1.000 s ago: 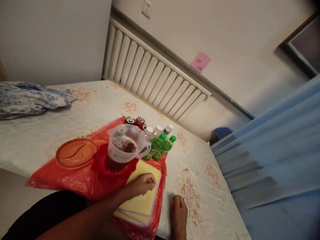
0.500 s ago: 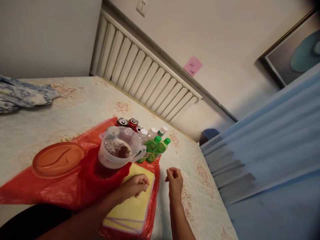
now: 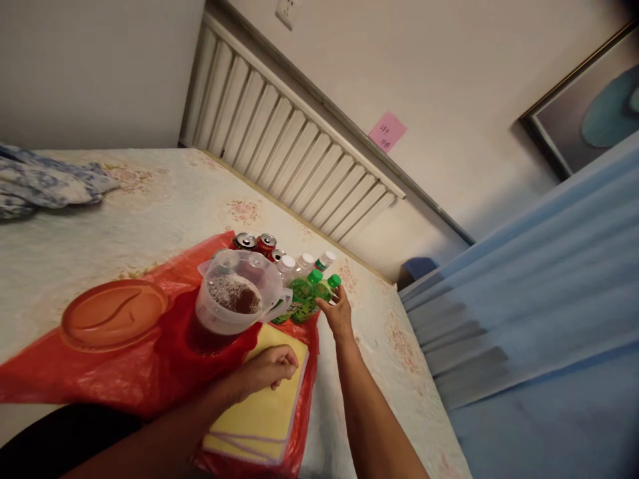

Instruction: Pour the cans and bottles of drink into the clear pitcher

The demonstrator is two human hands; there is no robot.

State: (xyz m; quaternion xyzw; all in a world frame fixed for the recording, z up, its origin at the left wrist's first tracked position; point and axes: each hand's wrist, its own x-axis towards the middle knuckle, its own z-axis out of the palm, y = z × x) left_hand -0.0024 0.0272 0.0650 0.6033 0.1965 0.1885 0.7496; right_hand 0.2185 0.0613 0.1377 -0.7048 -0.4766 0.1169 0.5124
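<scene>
Right grip half-curls at the outer green bottle on the red plastic, hold unclear; a sideways nudge could topple the neighbouring bottle. Left grip: a loose fist, seemingly empty.

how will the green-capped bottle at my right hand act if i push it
The bottle may tip easily if pushed high up, since it stands upright and looks tall and narrow. It could bump the other green-capped bottle close beside it. Its see-through, plastic-looking wall suggests some give when squeezed.
</scene>
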